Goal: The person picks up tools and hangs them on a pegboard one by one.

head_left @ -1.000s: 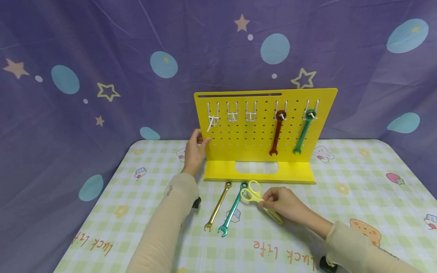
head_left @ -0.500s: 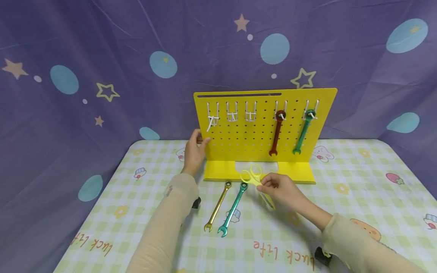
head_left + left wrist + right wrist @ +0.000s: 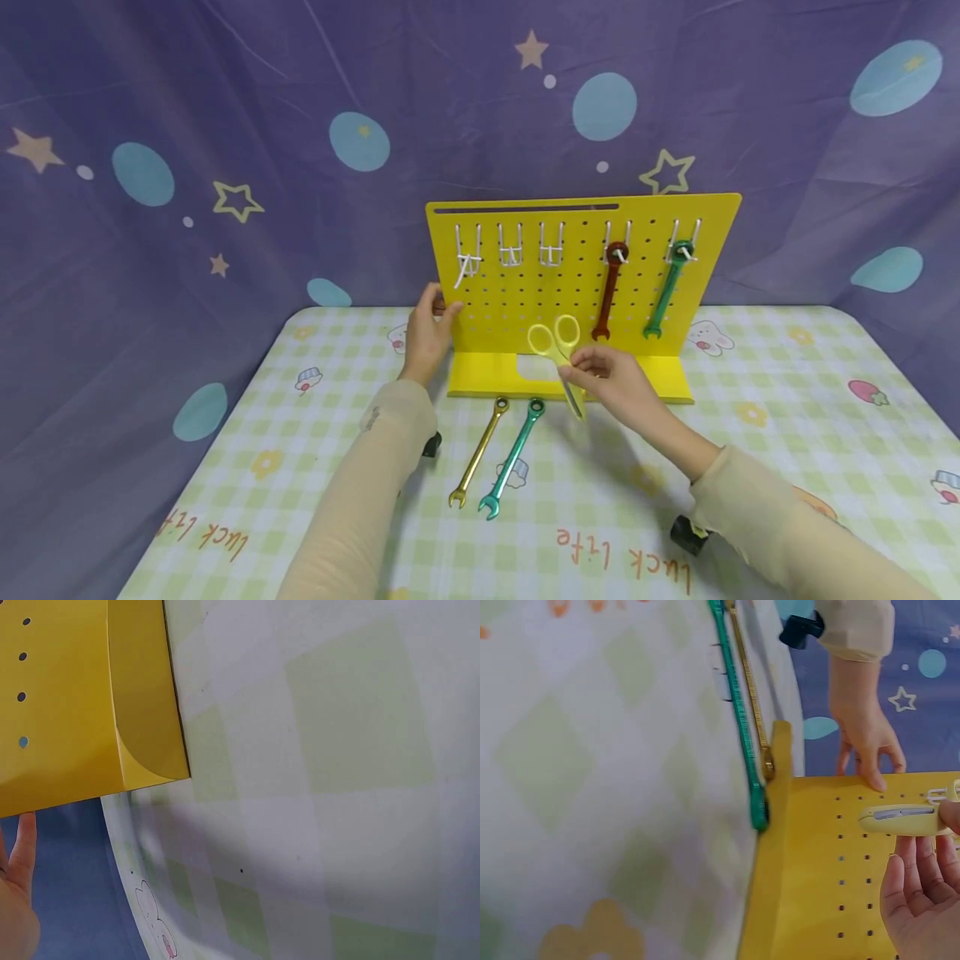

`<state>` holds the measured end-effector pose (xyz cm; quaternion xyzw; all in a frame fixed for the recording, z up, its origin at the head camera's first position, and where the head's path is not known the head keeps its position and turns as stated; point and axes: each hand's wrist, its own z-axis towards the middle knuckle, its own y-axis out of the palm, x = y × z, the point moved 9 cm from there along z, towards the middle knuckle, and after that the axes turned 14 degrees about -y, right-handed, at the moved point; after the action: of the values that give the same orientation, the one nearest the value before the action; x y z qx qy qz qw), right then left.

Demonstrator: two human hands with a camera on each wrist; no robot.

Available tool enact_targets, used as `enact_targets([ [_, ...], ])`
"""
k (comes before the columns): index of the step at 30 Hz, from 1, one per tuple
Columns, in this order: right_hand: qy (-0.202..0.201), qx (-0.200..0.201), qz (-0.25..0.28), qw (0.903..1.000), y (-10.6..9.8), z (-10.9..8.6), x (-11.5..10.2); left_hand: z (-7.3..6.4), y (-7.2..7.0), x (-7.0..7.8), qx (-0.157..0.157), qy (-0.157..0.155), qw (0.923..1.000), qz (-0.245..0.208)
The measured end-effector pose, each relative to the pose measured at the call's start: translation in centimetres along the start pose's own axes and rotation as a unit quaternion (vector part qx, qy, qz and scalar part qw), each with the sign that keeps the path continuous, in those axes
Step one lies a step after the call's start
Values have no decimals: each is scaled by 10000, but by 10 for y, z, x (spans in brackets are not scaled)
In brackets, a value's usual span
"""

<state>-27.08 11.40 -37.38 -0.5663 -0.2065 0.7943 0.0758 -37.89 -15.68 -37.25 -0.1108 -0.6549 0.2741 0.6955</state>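
Observation:
My right hand [image 3: 615, 385] pinches yellow scissors [image 3: 557, 353] near the base of their handles. Their loops point up and the blades slant down, in front of the pegboard's lower part. In the right wrist view, the thumb and fingers hold the scissors [image 3: 892, 819] with the blade end toward the table side. My left hand [image 3: 427, 337] grips the left edge of the yellow pegboard [image 3: 491, 343], thumb at the front, some fingers hidden behind. Only part of that hand [image 3: 19, 900] shows in the left wrist view, at the pegboard's edge.
White hooks [image 3: 551, 254] line the pegboard's upper part. A red wrench [image 3: 608, 296] and a green wrench [image 3: 665, 293] hang at the right. On the checked tablecloth [image 3: 337, 467] lie a gold wrench [image 3: 479, 452] and a teal wrench [image 3: 513, 459], just before the pegboard's base.
My right hand has lifted the scissors from low over the tablecloth up and toward the pegboard, and they have turned more upright. My left hand has stayed at the pegboard's edge.

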Motion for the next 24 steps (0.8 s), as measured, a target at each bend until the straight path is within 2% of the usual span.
enact_targets([
  [7,-54,132,333,9993,-8,14,-12,0,0,1,0,-30,10000,-11],
  [13,-200,305,354,9987,-18,26,-24,-1,0,1,3,-60,10000,4],
  [24,-44,628,491,9968,-29,40,-30,0,0,0,-18,-21,10000,-17],
])
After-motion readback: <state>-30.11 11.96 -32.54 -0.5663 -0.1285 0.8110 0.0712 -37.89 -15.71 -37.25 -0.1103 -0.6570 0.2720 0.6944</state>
